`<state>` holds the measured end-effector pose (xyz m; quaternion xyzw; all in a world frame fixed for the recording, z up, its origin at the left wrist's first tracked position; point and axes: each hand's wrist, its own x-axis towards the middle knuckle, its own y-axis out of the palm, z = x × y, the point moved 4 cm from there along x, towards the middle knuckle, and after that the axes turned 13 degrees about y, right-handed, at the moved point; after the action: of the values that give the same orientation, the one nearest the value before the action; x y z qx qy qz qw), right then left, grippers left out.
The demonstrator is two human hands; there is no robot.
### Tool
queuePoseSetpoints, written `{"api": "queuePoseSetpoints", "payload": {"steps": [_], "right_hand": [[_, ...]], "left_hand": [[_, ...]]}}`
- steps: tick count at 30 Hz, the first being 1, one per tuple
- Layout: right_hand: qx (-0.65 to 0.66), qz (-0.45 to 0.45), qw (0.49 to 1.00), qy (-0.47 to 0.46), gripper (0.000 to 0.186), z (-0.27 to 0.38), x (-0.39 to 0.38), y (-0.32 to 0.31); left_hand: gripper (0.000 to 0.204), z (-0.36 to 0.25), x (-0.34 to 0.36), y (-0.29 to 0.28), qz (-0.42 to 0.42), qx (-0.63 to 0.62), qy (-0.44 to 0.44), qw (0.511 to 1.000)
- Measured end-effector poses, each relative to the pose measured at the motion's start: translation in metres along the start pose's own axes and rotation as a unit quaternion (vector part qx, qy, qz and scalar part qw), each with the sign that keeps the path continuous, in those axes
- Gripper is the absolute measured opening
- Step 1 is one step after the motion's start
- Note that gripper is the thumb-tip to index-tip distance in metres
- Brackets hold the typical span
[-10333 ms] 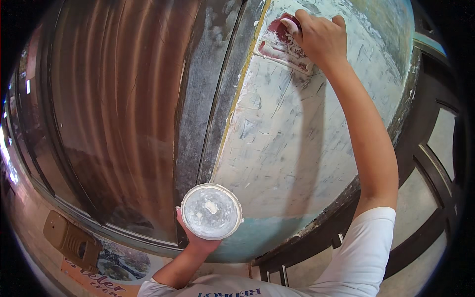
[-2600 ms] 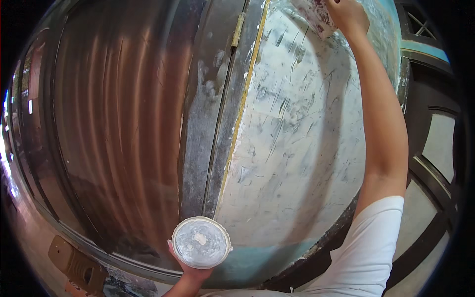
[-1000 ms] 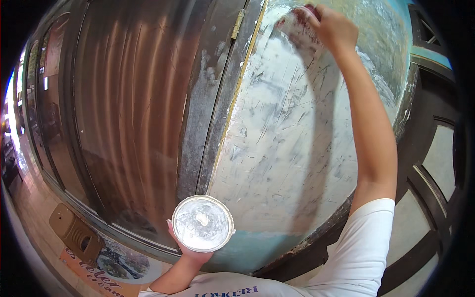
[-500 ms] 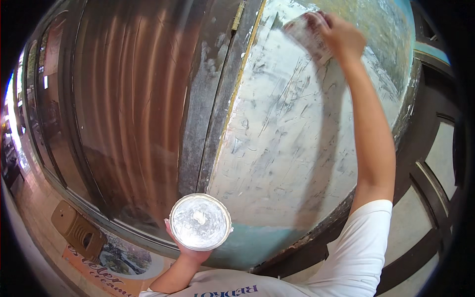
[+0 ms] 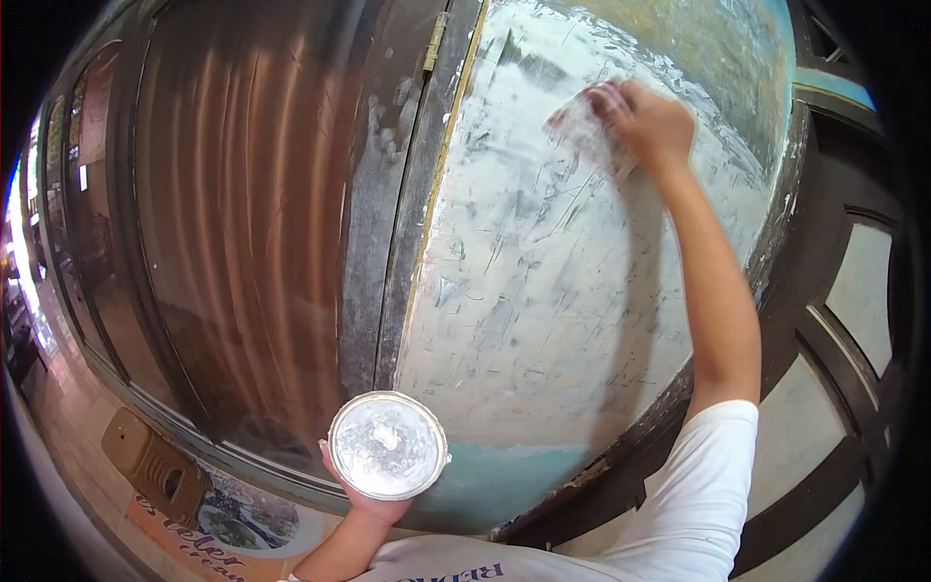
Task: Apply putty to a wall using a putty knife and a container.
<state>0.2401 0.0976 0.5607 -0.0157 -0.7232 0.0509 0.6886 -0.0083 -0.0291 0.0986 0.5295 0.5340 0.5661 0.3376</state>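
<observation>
My left hand (image 5: 369, 504) grips a round, white-smeared container (image 5: 388, 446) with a small lump of white paste at its middle, low in the view. My right hand (image 5: 648, 126) is closed on a reddish flat scraper (image 5: 588, 120) caked with white paste and blurred by motion. The scraper lies against the upper part of a wall panel (image 5: 524, 272), which is coated in streaky white over pale blue and grey and has a yellowish strip along its left edge.
A dark glazed door (image 5: 242, 242) with a brown curtain behind it and a hinge (image 5: 434, 41) stands left of the panel. Dark wooden panelling (image 5: 844, 291) curves along the right. A brown plastic stool (image 5: 150, 456) and a printed orange board (image 5: 160, 514) are at the lower left.
My right hand and scraper have moved down the panel, clearly lower than a second ago and in the older frames. My left hand and container sit slightly lower than half a second ago.
</observation>
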Motion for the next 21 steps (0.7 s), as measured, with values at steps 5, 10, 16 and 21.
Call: {"api": "queuePoseSetpoints", "payload": {"steps": [5,10,16,21], "right_hand": [[-0.076,-0.104,0.981,0.143,0.043,-0.054,0.07,-0.036],[0.029,-0.012,0.994,-0.108,0.034,0.02,-0.007,-0.019],[0.007,-0.043,0.977,-0.207,0.042,0.003,-0.03,0.011],[-0.094,-0.079,0.989,0.086,0.062,-0.09,0.045,-0.024]], "left_hand": [[0.093,0.002,0.0,0.001,0.011,-0.008,-0.01,1.0],[0.093,0.007,-0.001,0.005,0.017,-0.022,-0.013,1.0],[0.093,0.013,-0.009,0.012,0.019,-0.021,0.001,1.0],[0.093,0.024,-0.016,0.001,-0.002,-0.005,0.002,1.0]]}}
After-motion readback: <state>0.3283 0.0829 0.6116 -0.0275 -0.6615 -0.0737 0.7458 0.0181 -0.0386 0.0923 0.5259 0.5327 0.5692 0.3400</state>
